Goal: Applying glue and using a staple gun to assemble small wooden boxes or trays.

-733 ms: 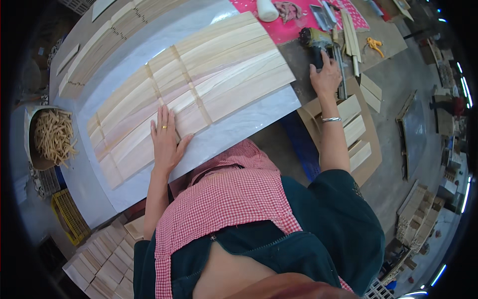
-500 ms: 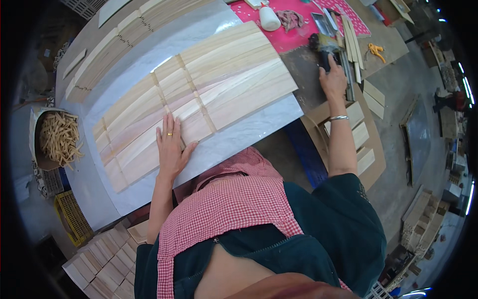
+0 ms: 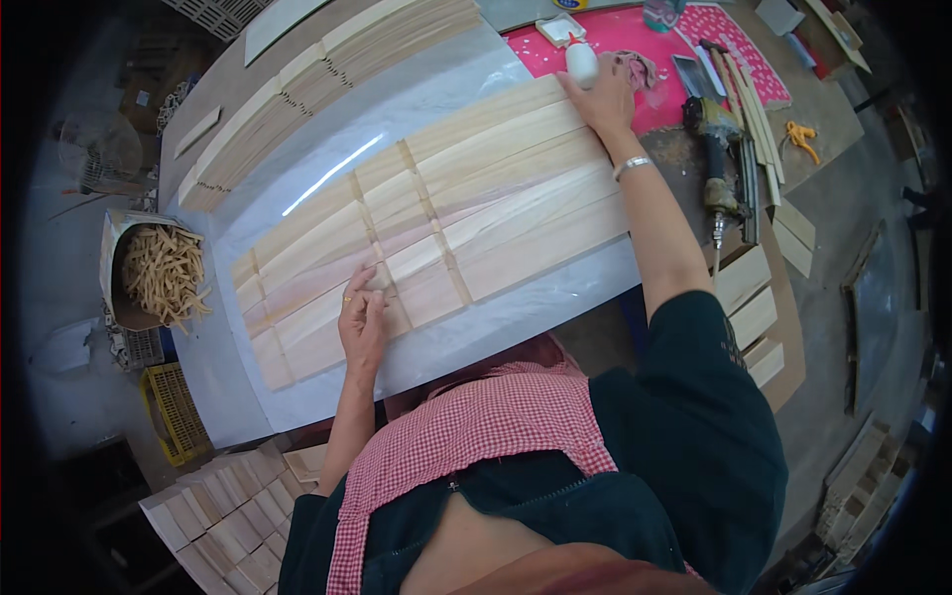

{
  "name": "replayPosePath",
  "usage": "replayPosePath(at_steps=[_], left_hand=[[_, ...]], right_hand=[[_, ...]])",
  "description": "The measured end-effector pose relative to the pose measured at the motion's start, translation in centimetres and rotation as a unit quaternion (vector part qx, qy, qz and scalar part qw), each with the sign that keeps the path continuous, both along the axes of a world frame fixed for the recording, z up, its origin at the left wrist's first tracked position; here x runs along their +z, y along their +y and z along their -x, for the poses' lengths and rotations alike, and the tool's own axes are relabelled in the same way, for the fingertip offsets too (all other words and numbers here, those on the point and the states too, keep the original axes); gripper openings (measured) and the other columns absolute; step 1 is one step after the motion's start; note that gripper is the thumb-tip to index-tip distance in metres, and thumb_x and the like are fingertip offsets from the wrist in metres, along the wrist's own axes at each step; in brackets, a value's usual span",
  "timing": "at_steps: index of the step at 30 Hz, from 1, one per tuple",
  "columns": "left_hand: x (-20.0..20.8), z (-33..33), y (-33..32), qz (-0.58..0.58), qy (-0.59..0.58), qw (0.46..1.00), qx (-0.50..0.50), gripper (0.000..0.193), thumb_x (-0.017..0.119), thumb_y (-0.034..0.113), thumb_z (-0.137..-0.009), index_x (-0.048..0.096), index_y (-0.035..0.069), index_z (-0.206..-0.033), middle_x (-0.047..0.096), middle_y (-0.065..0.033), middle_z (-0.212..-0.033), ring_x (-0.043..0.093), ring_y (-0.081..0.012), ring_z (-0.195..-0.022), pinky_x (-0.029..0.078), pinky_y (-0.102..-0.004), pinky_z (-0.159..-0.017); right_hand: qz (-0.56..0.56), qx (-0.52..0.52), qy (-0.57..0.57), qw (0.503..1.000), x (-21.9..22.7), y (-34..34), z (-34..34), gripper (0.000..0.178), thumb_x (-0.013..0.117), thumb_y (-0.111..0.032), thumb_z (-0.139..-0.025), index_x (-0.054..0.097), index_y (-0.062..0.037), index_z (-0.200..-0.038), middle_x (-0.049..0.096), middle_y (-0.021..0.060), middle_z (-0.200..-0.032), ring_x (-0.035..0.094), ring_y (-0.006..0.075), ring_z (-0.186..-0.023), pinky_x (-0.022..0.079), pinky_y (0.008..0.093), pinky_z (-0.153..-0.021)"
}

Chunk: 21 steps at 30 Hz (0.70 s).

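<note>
The right grip [image 3: 607,99] wraps the bottle [image 3: 582,65], seemingly stood for easy reach; the left grip [image 3: 363,332] half-curls over boards [image 3: 516,169] laid flat, likely for steadiness; whether it's empty I can't tell.

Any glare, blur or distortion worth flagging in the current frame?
Head view: a bright glare streak crosses the glossy white marbled tabletop; head view: long edges of the pale, slatted wooden panel look bowed, likely fisheye bending, and the corners go black; head view: the far-right background is dim and soft, while the black-handled nail gun reads fairly clearly.
</note>
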<state>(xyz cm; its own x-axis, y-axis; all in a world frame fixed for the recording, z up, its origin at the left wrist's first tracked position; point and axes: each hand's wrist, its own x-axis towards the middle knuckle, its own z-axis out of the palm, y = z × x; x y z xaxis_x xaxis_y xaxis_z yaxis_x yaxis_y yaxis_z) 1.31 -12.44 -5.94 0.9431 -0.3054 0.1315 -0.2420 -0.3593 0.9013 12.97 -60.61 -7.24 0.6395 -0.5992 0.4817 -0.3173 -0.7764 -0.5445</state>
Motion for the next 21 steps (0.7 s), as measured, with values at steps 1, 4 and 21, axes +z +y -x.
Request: replayPosePath(at_steps=[1, 4, 21], left_hand=[[0.2, 0.1, 0.3, 0.017, 0.012, 1.000, 0.023, 0.022, 0.057, 0.017, -0.099, 0.069, -0.001, -0.106, 0.057, -0.0141, -0.138, 0.049, -0.0282, -0.132, 0.036, -0.0352, -0.109], [1.3, 0.4, -0.9, 0.021, 0.055, 0.995, 0.078, 0.022, 0.056, 0.016, -0.100, 0.069, -0.001, -0.102, 0.061, -0.0110, -0.125, 0.054, -0.0238, -0.117, 0.039, -0.0324, -0.100], [3.6, -15.2, -9.7, -0.240, -0.290, 0.926, -0.040, 0.037, 0.067, 0.027, -0.091, 0.066, 0.011, -0.124, 0.056, -0.0145, -0.142, 0.050, -0.0338, -0.128, 0.040, -0.0426, -0.105]], right_hand=[[-0.012, -0.042, 0.087, 0.995, 0.7, 0.8, -0.6, 0.057, 0.073, -0.041, -0.082, 0.062, -0.0017, -0.121, 0.064, 0.0209, -0.115, 0.062, 0.0358, -0.109, 0.052, 0.0414, -0.091], [-0.085, -0.046, 0.055, 0.994, -0.1, -0.8, -1.7, 0.059, 0.074, -0.042, -0.081, 0.061, -0.0015, -0.122, 0.064, 0.0214, -0.116, 0.063, 0.0363, -0.107, 0.052, 0.0416, -0.090], [-0.392, -0.039, -0.341, 0.854, 2.9, 0.5, 10.7, 0.060, 0.079, -0.036, -0.084, 0.051, 0.0015, -0.122, 0.062, 0.0185, -0.106, 0.064, 0.0207, -0.069, 0.054, 0.0291, -0.058]])
